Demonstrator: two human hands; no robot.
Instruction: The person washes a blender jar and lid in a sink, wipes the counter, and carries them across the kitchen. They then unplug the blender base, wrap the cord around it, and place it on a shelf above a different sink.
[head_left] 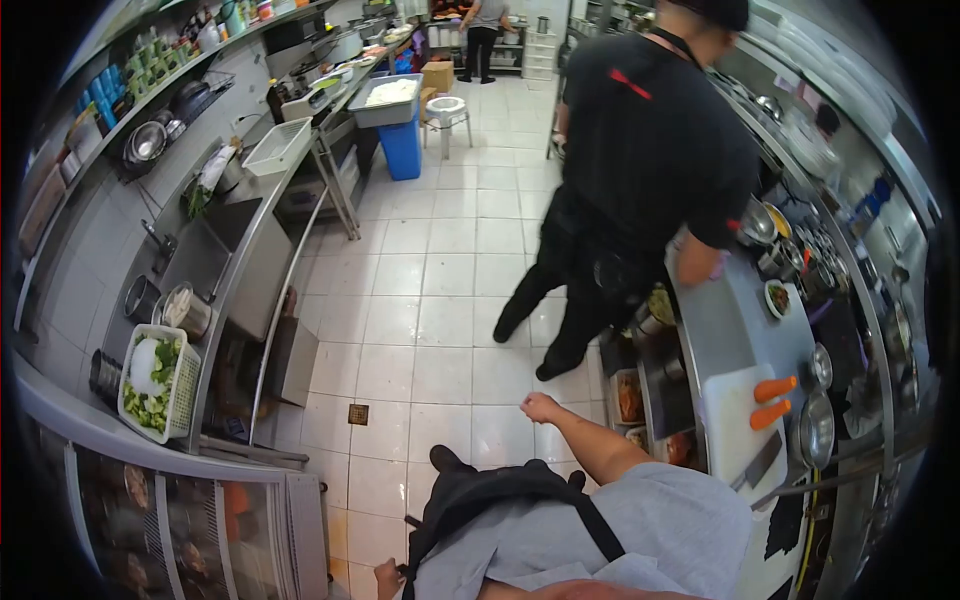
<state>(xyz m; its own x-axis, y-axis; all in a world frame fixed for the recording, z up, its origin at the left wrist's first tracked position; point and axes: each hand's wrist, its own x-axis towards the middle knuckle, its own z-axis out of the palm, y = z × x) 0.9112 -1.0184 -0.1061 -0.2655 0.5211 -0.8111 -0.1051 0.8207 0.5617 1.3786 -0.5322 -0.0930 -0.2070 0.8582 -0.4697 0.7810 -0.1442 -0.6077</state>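
My right hand [541, 407] hangs over the tiled floor [433, 319], its fingers curled closed; whether anything is in them cannot be made out. Low in the view, my left hand [388, 578] is beside the dark apron [480, 500], partly hidden, with its finger shape unclear. To the right of my right hand is a steel counter with a white cutting board [730, 420]. Two carrots [771, 402] lie on the board, and a knife [764, 460] rests near its lower edge.
A person in black [660, 150] leans over the right counter. Left are a sink [205, 250], a basket of greens [160, 385] and a glass-doored fridge [200, 530]. Ahead stand a blue bin [400, 150], a stool [446, 112] and another person [485, 35].
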